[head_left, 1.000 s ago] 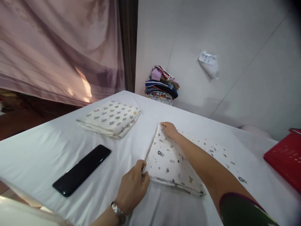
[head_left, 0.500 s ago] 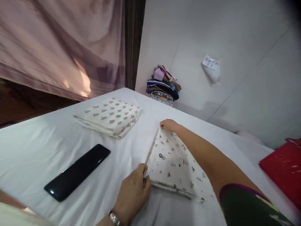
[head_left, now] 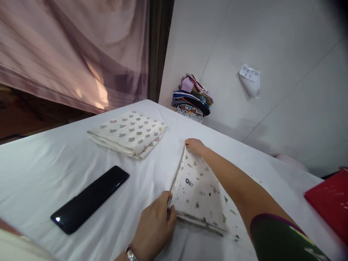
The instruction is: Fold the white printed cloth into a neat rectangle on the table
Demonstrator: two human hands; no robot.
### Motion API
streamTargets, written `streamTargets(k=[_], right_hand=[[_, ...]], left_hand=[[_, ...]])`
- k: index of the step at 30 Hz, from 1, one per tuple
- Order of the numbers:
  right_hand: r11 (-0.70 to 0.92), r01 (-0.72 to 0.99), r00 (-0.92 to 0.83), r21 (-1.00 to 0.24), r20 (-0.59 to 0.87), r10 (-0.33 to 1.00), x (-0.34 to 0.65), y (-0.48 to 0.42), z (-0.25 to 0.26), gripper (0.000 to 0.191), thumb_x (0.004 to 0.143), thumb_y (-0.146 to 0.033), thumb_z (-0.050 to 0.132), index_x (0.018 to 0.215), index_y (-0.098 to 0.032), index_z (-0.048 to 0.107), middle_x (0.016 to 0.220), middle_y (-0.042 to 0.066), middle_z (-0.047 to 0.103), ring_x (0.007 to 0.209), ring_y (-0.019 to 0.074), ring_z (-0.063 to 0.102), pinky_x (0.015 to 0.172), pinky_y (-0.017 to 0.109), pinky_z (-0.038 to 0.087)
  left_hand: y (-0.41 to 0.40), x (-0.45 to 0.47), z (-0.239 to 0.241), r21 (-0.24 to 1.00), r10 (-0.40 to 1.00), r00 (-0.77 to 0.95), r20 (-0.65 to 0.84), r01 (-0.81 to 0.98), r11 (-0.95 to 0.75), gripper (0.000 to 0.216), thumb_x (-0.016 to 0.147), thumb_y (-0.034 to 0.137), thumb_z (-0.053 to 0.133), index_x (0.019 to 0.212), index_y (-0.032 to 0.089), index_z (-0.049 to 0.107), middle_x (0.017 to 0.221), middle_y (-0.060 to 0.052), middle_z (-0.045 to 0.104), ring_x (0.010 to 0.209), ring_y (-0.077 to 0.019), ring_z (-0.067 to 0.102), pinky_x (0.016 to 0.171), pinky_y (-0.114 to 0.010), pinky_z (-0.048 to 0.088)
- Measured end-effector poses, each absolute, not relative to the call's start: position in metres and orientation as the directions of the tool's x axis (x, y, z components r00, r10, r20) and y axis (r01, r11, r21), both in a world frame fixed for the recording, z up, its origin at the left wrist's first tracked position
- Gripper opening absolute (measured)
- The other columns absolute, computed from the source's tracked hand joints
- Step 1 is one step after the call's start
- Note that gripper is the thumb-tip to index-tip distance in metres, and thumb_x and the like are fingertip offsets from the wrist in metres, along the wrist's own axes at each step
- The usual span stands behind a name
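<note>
- Near the left near edge of the white sheet (head_left: 154, 170): glossy black slab (head_left: 89, 199), lying flat.
- Toward the sheet's far corner: mouse-print cloth (head_left: 127, 134), folded, well apart from the slab.
- Left hand (head_left: 154, 224): fingers closed on the near left corner of motif-print cloth (head_left: 199, 188), lying layered around mid-sheet.
- Right hand (head_left: 195, 145): fingers pinched together on that cloth's far corner, closer to the wall-side edge.
- By the right edge: red item (head_left: 330, 203).
</note>
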State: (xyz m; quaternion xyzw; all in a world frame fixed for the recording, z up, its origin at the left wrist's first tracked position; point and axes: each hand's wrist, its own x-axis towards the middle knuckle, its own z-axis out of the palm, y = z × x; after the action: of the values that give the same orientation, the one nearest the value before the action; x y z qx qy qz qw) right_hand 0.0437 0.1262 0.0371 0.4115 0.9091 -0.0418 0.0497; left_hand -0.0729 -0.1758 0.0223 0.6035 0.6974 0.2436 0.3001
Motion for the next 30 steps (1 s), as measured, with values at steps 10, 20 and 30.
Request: streamTargets(k=[10,20,30], right_hand=[[0.425,0.862,-0.424,-0.274,0.069,0.903,0.062,0.102,0.020,0.036,0.088,-0.023,0.031,0.113,-0.018,0.056,0.113,0.006,0.059,0.099,0.0150,0.054,0.085,0.026,0.039],[0.490,0.831,-0.509,-0.262,-0.003,0.861,0.054,0.068,0.008,0.041,0.091,-0.032,0.025,0.128,-0.018,0.038,0.136,0.010,0.040,0.127,0.0193,0.029,0.103,0.043,0.018],[0.490,0.827,-0.511,-0.275,-0.005,0.860,0.067,0.011,0.005,0.063,0.090,-0.052,0.020,0.141,-0.016,0.023,0.149,0.007,0.011,0.137,0.0197,0.003,0.109,0.043,0.001]], left_hand=[[-0.176,-0.075,0.024,0.703,0.985,-0.093,-0.145,0.691,0.169,0.013,0.081,0.023,0.036,0.092,0.023,0.042,0.074,0.000,0.059,0.072,-0.0169,0.059,0.063,-0.026,0.033],[-0.173,-0.075,0.025,0.674,0.982,-0.119,-0.147,0.714,0.188,0.012,0.081,0.022,0.036,0.092,0.022,0.041,0.067,0.002,0.056,0.066,-0.0159,0.057,0.060,-0.025,0.031],[-0.169,-0.079,0.021,0.667,0.983,-0.133,-0.125,0.723,0.183,0.013,0.080,0.025,0.036,0.092,0.022,0.040,0.070,0.002,0.057,0.062,-0.0153,0.055,0.057,-0.025,0.031]])
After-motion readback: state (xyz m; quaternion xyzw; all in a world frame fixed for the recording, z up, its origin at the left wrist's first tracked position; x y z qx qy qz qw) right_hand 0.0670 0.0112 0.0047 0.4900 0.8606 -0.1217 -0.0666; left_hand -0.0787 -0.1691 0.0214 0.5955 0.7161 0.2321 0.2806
